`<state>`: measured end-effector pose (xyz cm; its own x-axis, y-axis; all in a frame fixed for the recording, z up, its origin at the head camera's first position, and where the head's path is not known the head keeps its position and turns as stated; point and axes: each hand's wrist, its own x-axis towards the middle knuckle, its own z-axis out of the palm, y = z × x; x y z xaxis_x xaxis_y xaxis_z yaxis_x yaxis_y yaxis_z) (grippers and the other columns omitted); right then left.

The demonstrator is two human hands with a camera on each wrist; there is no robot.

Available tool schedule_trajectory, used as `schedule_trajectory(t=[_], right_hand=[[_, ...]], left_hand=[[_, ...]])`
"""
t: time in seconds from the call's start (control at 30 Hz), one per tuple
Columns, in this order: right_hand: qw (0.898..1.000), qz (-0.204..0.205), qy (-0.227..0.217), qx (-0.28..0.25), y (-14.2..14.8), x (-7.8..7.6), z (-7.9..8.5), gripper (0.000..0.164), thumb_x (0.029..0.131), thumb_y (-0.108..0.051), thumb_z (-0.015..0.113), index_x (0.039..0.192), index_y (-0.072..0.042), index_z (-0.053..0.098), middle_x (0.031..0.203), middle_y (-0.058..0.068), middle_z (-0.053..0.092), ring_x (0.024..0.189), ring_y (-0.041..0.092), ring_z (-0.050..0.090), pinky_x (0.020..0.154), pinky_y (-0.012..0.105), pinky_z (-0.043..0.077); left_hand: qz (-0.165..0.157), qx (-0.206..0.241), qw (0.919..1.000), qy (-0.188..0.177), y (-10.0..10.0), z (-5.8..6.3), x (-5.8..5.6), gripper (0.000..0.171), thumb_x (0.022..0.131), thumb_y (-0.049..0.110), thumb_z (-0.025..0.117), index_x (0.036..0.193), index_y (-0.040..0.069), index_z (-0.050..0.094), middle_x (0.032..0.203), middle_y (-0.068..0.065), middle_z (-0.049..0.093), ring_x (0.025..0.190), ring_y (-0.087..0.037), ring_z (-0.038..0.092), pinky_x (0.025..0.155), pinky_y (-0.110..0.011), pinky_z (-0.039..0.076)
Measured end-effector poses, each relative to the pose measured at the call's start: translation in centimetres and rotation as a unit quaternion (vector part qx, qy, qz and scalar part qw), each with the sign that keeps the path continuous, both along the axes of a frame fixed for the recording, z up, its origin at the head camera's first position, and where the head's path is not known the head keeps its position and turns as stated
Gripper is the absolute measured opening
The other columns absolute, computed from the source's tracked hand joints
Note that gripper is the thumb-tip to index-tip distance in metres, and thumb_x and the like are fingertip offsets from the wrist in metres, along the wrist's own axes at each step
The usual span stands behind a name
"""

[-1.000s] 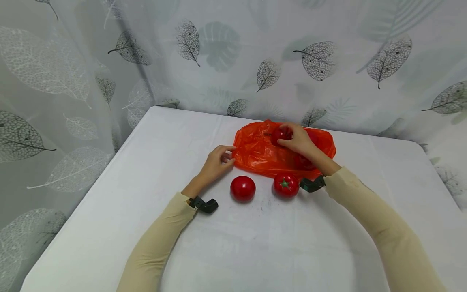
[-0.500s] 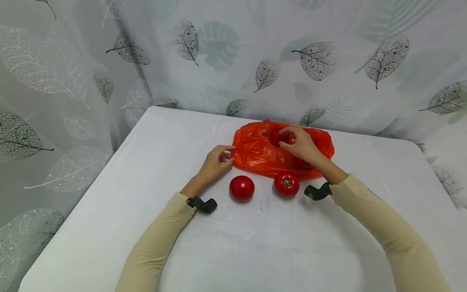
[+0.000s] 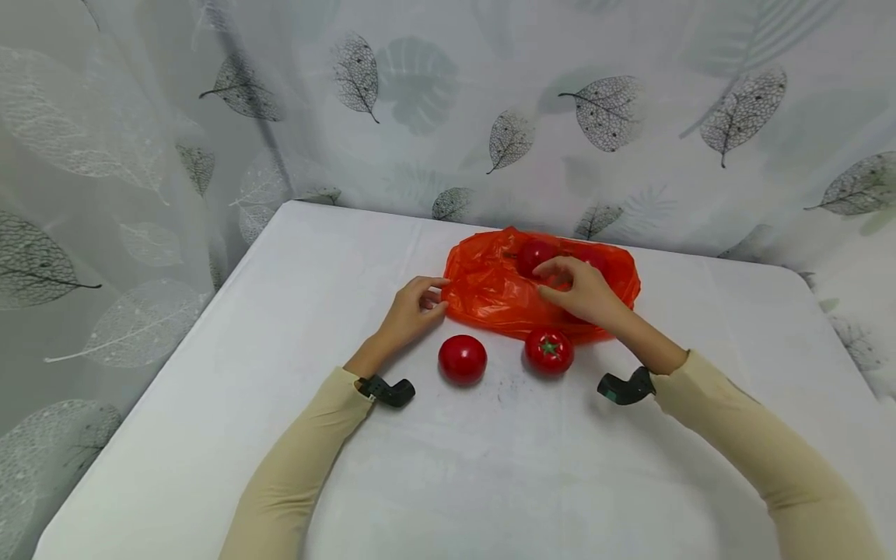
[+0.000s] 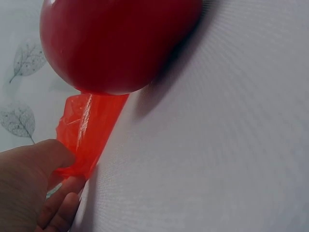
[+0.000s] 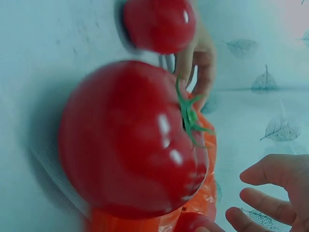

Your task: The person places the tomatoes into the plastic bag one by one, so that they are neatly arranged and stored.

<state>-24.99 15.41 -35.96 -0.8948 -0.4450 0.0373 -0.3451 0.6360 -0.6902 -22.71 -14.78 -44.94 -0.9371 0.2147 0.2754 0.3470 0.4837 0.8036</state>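
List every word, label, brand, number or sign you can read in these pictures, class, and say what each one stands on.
There are none that can be read.
Orange bag: no print shows.
Tomato with the green top and plain tomato: no sticker or label shows.
Curtain: leaf patterns, no letters seen.
Black wrist cameras: any marking is too small to read.

head: high, facing forward-down | wrist views: close, low, facing across table (image 3: 518, 482) | all share: red bag (image 3: 490, 294)

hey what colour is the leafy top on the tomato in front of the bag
Green; the leafy top on that tomato shows best in the right wrist view.
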Motion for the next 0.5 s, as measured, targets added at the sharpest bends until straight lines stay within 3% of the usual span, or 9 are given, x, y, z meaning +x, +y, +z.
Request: schedule_trajectory(t=[0.17,0.5], right_hand=[[1.0,0.01,-0.001,-0.006,0.5,1.1,0.3,0.036,0.09,-0.01,0.067,0.123,0.001,0.06,0.118,0.021,0.062,0.099,0.032,0.058,0.073,0.024,0.053],[0.999,0.027,-0.009,-0.022,1.6,3.7,0.1,0.036,0.089,-0.012,0.069,0.121,0.002,0.06,0.116,0.022,0.063,0.098,0.032,0.059,0.071,0.022,0.054]], left_hand=[[0.003,-0.003,1.0,-0.003,0.0,0.2,-0.1,0.039,0.089,0.005,0.067,0.128,0.003,0.06,0.121,-0.015,0.059,0.097,-0.025,0.064,0.085,-0.035,0.056],[0.001,0.0,1.0,0.0,0.0,0.1,0.0,0.039,0.089,0.004,0.067,0.128,0.002,0.06,0.121,-0.016,0.059,0.097,-0.027,0.064,0.085,-0.036,0.056]])
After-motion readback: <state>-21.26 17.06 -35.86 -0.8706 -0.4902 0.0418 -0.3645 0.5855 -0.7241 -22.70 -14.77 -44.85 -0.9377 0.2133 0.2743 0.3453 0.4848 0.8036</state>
